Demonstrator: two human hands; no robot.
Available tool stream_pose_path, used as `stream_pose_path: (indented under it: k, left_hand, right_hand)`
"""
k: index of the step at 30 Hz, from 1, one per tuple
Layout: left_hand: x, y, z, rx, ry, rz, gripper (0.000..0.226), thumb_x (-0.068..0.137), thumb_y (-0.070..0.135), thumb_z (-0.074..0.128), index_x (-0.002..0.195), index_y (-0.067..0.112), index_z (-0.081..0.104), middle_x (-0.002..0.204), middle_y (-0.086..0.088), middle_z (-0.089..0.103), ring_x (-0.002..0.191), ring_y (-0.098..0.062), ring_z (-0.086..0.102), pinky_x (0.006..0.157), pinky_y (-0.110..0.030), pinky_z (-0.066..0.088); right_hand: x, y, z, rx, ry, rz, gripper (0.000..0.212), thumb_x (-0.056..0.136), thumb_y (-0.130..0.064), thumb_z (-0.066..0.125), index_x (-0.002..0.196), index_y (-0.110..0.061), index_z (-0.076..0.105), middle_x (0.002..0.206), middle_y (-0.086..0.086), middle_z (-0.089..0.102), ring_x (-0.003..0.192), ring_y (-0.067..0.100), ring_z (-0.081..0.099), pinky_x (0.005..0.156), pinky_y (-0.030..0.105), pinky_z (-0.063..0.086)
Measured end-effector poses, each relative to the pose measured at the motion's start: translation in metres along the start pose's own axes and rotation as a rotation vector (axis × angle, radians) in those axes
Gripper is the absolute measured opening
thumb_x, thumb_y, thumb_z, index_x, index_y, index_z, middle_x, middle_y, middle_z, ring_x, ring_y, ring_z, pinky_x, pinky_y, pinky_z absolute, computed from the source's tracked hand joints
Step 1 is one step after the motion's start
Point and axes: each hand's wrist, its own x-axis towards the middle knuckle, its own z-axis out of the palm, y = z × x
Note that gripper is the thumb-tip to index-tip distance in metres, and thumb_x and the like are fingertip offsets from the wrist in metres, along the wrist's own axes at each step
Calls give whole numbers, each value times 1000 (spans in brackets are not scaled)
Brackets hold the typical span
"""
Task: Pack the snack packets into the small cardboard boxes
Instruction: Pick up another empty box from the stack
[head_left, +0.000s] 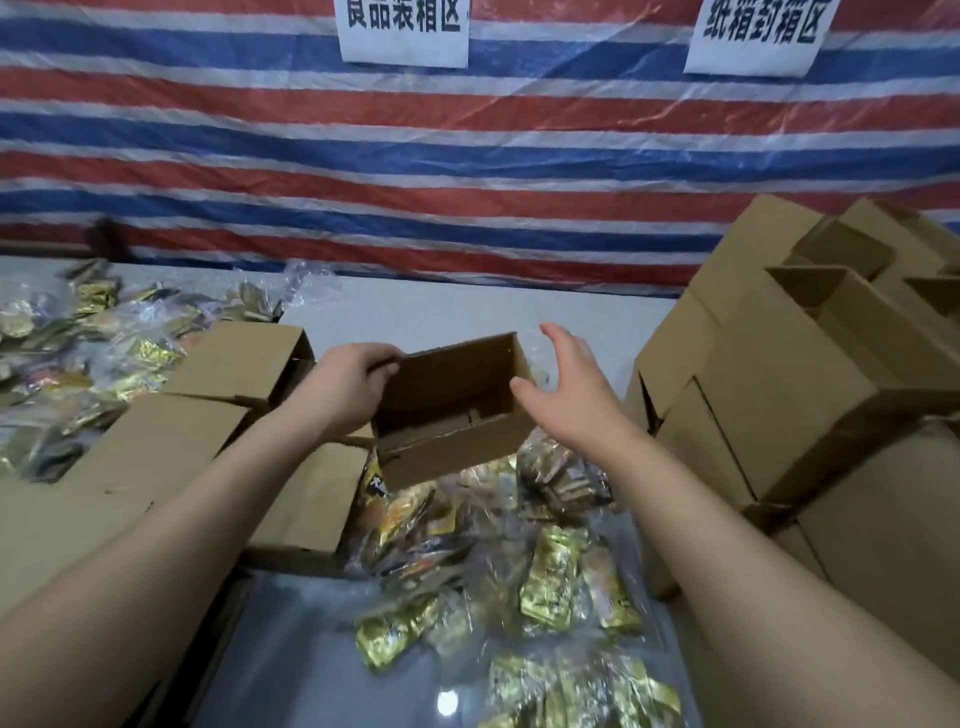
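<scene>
A small open cardboard box (457, 452) hangs above the table, tilted with its empty inside facing me. My left hand (348, 384) grips the box's upper left corner, fingers curled over the rim. My right hand (566, 384) is spread with straight fingers beside the box's right wall, thumb near the right rim. Below the box lies a heap of gold and orange snack packets (545, 577) in clear plastic.
Closed cardboard boxes (171, 447) lie at the left under my left arm. A stack of open small boxes (810, 364) rises at the right. More packets (78, 343) sit at far left on the grey table (447, 312). A striped tarp (467, 171) hangs behind.
</scene>
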Motion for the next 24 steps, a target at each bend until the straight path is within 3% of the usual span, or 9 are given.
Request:
stream_pose_path:
  k: [3,5,7,9,12,15,20,24]
  left_hand:
    - [-38,23,4,-23,-103,106,28,102,19,51,126,16,66,127,-1,65,122,-19,55,96,-24,38]
    - [-59,31,12,-11,-156,133,28,102,20,51,125,16,66,126,-1,65,120,-18,55,93,-23,38]
    - [-80,31,20,-17,-181,119,27,102,19,52,125,16,66,127,0,65,119,-18,55,93,-22,37]
    - [-104,23,30,-29,-222,103,26,101,20,53,123,18,67,123,1,66,115,-16,57,91,-22,39]
    - [-148,-1,49,-48,-307,58,23,101,20,54,119,21,68,116,6,66,108,-11,57,88,-22,39]
    - [-191,-32,72,-64,-363,-27,24,101,21,53,120,24,67,113,10,63,108,-9,56,89,-25,42]
    - [-238,-79,106,-67,-396,-132,19,101,18,51,109,27,66,110,8,62,106,-11,56,85,-22,39]
    - [-262,-105,121,-60,-373,-169,18,100,16,53,99,34,57,108,10,57,106,-10,55,86,-16,35]
  right_hand:
    - [-17,3,-6,-191,-100,-66,69,93,-31,61,154,-25,28,157,-1,29,142,20,33,113,34,31]
    - [-34,12,-5,-322,-134,-90,48,95,-27,57,141,-20,48,142,2,47,130,22,46,102,31,40]
    - [-57,20,-2,-335,-159,-78,12,95,-22,53,103,-24,61,108,-2,60,106,24,56,75,27,41]
    - [-85,28,8,-355,-198,-77,20,94,-19,52,77,-30,49,84,-11,53,88,22,56,62,28,36]
    - [-132,43,38,-382,-264,-60,10,95,-21,50,86,-21,55,90,-3,56,87,21,57,69,33,43]
    - [-172,58,80,-348,-351,-20,11,97,-20,46,87,-18,50,94,2,56,87,23,59,77,38,50]
    - [-212,79,148,-278,-423,51,12,100,-19,41,91,-21,49,96,0,51,80,17,51,69,31,41]
    - [-230,88,184,-245,-489,93,14,102,-20,38,98,-20,51,99,0,49,85,17,52,78,34,47]
